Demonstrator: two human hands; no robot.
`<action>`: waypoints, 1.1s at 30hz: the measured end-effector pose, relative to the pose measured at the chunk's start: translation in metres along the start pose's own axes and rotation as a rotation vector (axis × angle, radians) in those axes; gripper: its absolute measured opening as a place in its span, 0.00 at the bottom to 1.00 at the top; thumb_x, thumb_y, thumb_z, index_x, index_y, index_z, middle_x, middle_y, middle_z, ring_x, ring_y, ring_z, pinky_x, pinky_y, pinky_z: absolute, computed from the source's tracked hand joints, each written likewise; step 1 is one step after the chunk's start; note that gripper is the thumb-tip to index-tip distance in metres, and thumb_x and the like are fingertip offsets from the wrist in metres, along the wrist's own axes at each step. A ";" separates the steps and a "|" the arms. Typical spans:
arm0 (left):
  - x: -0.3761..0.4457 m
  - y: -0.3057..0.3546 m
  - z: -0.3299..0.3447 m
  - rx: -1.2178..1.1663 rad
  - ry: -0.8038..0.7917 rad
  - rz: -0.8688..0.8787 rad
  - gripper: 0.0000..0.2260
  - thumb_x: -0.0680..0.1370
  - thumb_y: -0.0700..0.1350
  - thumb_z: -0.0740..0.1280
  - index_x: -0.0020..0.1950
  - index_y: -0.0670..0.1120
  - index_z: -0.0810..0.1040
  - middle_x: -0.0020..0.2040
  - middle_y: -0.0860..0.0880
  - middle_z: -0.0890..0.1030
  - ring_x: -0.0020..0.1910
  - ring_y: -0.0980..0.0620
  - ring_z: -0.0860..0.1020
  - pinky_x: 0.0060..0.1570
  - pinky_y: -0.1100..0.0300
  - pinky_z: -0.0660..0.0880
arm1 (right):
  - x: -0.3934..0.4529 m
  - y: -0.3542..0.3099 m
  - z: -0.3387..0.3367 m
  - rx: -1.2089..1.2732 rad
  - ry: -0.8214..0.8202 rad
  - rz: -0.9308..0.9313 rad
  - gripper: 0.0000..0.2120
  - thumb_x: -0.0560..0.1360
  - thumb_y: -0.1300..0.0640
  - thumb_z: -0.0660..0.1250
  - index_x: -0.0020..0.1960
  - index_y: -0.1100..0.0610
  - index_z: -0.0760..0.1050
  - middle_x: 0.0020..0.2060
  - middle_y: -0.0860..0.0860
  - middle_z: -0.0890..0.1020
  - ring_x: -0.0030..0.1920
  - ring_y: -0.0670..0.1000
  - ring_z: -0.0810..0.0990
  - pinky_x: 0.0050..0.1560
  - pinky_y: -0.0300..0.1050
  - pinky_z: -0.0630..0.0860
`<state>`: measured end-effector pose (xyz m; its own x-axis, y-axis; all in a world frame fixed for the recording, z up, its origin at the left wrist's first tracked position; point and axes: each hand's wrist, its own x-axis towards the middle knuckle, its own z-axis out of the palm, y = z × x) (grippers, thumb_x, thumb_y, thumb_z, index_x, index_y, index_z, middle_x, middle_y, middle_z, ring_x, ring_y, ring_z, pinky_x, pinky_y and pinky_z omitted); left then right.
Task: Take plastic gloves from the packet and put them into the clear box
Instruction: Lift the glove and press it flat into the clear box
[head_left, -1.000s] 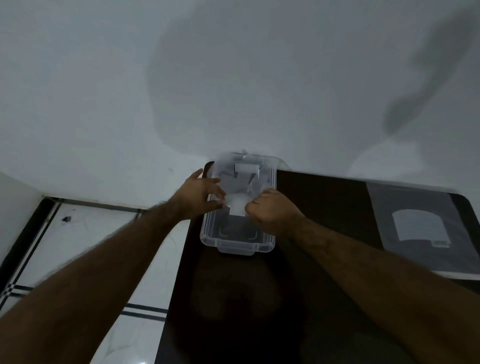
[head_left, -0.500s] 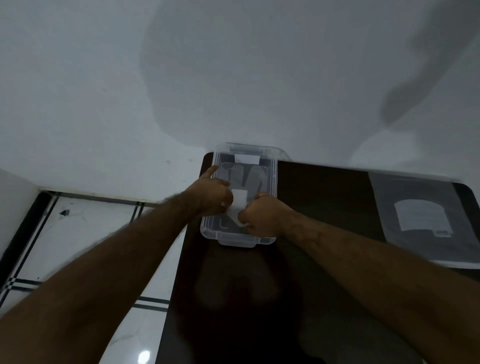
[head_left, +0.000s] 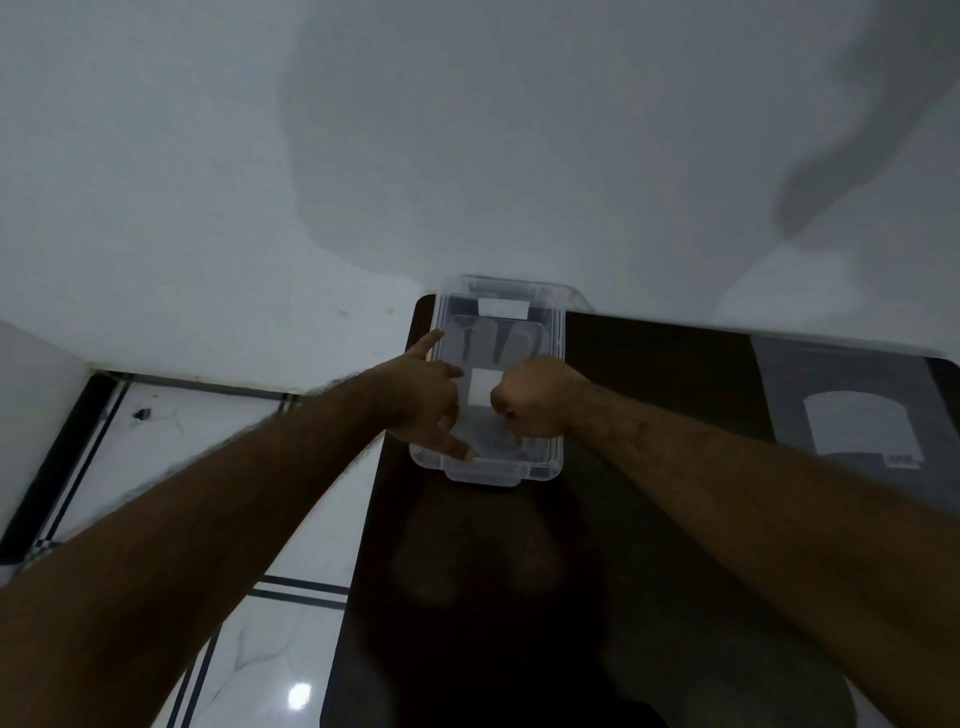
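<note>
We have both hands over the clear box (head_left: 556, 332), which sits at the far left corner of the dark table (head_left: 649, 374). Our left hand (head_left: 423, 400) has its fingers spread: the index reaches up along the box's left rim while the thumb points down toward the near end, its tip at the inner wall. Our right hand (head_left: 532, 397) is curled into a fist, fingers tucked under; whether they pinch any film we cannot tell, since the knuckles hide them.

The plastic gloves (head_left: 496, 345) lie flat in the box, the finger shapes showing just beyond our fingertips, with a white card (head_left: 482, 388) between the two hands. The packet (head_left: 852, 421) rests well off to the right of our right fist, against the wall (head_left: 467, 130).

What could go wrong from here, as we judge it:
- The film is thin and clingy — if it sticks to our skin, lifting the hands may drag the gloves back out.
- The box is light and sits near the table's corner; a sideways push from the left thumb could slide it toward the edge and the floor (head_left: 156, 457).
- Pressing down with the fist may crumple the gloves — they would then spring up above the rim.
</note>
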<state>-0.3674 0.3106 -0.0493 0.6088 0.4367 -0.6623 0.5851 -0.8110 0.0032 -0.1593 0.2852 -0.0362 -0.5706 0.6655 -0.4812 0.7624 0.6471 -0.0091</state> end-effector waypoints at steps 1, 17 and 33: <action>-0.001 0.002 0.000 -0.004 -0.003 -0.001 0.37 0.77 0.80 0.50 0.60 0.57 0.87 0.72 0.55 0.81 0.86 0.48 0.57 0.76 0.30 0.26 | 0.001 -0.002 0.004 -0.042 -0.003 0.006 0.12 0.80 0.49 0.69 0.60 0.53 0.82 0.51 0.52 0.84 0.54 0.56 0.83 0.61 0.56 0.79; 0.009 0.002 -0.004 -0.037 0.206 0.001 0.43 0.81 0.72 0.34 0.65 0.56 0.85 0.66 0.55 0.85 0.83 0.49 0.65 0.78 0.29 0.31 | 0.007 -0.011 0.027 -0.099 0.081 0.124 0.19 0.82 0.41 0.65 0.65 0.52 0.78 0.54 0.52 0.83 0.59 0.57 0.80 0.71 0.62 0.66; 0.050 -0.024 -0.031 0.083 0.299 -0.141 0.20 0.87 0.59 0.55 0.66 0.52 0.82 0.66 0.52 0.85 0.76 0.47 0.74 0.79 0.25 0.41 | 0.010 -0.012 0.021 -0.172 -0.030 0.067 0.24 0.84 0.42 0.60 0.75 0.53 0.72 0.69 0.57 0.78 0.68 0.63 0.76 0.76 0.68 0.61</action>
<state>-0.3343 0.3637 -0.0591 0.6624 0.6315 -0.4030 0.6363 -0.7582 -0.1422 -0.1676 0.2764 -0.0593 -0.5091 0.6994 -0.5016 0.7335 0.6575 0.1723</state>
